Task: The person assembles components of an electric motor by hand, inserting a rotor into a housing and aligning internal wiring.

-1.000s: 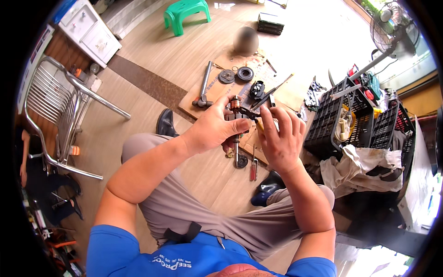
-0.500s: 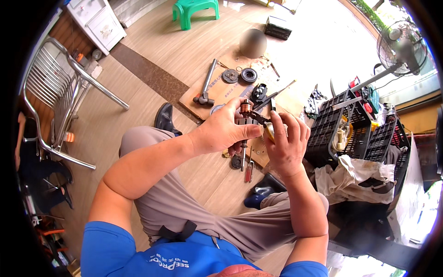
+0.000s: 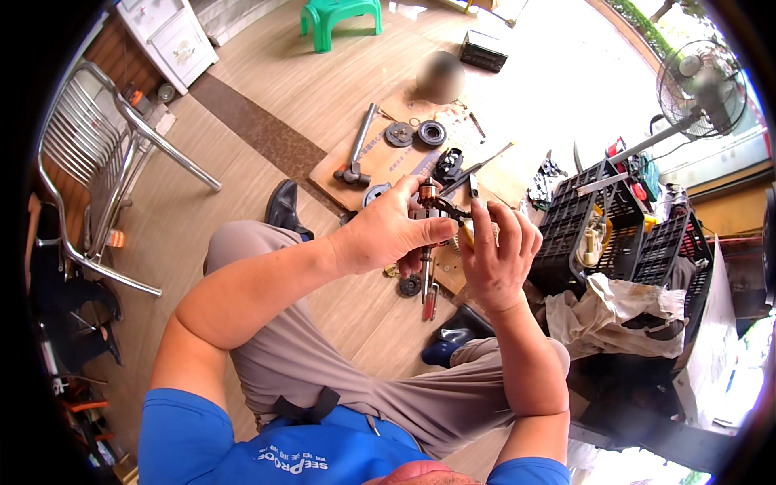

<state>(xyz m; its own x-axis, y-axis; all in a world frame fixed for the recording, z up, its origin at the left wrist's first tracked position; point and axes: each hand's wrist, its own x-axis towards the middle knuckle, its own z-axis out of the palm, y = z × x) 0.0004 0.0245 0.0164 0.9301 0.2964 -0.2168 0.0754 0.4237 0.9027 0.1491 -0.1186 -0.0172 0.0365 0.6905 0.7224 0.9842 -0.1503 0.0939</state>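
Observation:
My left hand (image 3: 386, 232) grips a motor armature (image 3: 428, 194) with a copper end upward and a steel shaft pointing down below the fingers. Against the copper end lies a dark, narrow strip-like piece (image 3: 453, 210), which runs across to my right hand (image 3: 503, 257). The fingers of that hand are bent and pinch its end, where a yellowish bit shows; what exactly the piece is, I cannot make out. Under my hands lies a cardboard sheet (image 3: 335, 166) with a hammer (image 3: 353, 175), a dark ring-shaped part (image 3: 432, 133) and a round grey disc (image 3: 398, 134) on it.
A red-handled screwdriver (image 3: 431, 303) lies on the floor beside a small dark wheel (image 3: 410, 286). Black plastic crates (image 3: 558, 242) and a standing fan (image 3: 702, 85) are at the right. A metal chair (image 3: 97, 162) stands left, a green stool (image 3: 339, 16) at the back.
The whole scene shifts slightly left in the picture. Both hands keep nearly the same hold on the armature and the dark strip.

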